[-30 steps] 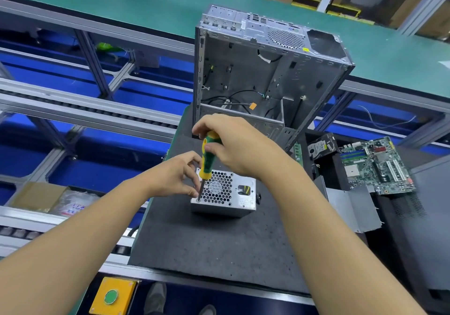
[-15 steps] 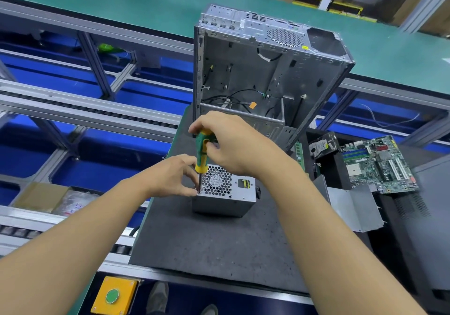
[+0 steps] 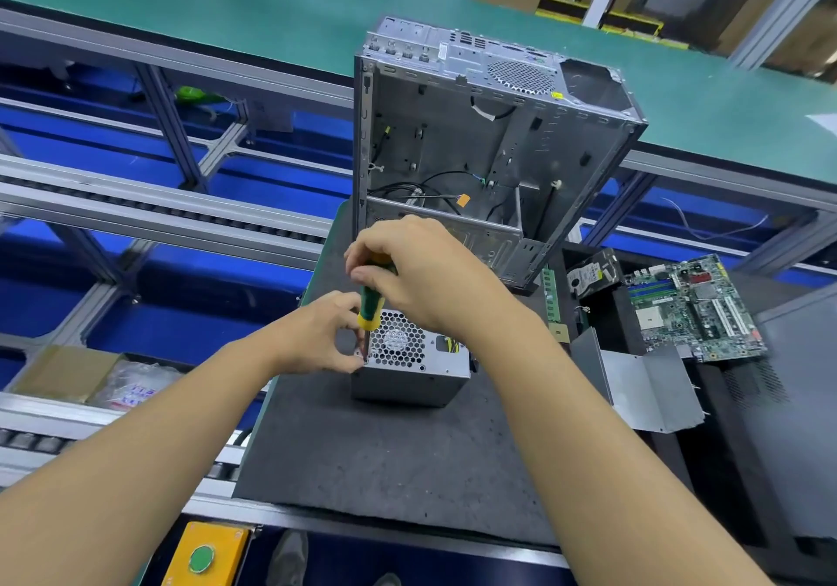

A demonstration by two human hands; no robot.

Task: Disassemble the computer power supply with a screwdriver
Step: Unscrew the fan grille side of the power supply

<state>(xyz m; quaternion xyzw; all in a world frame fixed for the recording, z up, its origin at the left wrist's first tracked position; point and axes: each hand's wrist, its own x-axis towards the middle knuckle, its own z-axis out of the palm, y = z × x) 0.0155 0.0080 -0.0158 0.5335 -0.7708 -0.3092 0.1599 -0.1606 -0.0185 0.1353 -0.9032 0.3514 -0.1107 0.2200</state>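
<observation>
Behind the power supply [image 3: 410,384], the case [image 3: 453,141] holds cables [image 3: 407,189].

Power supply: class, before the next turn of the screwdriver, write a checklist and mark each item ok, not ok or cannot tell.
1. Power supply lies flat on the mat: ok.
2. Right hand grips the screwdriver by its handle: ok.
3. Left hand pinches the shaft near the tip to steady it: ok.
4. Tip seated in the corner screw: cannot tell, the fingers hide it.
5. Screwdriver near upright over that corner: ok.
6. Case stands behind, apart from the power supply: ok.
</observation>
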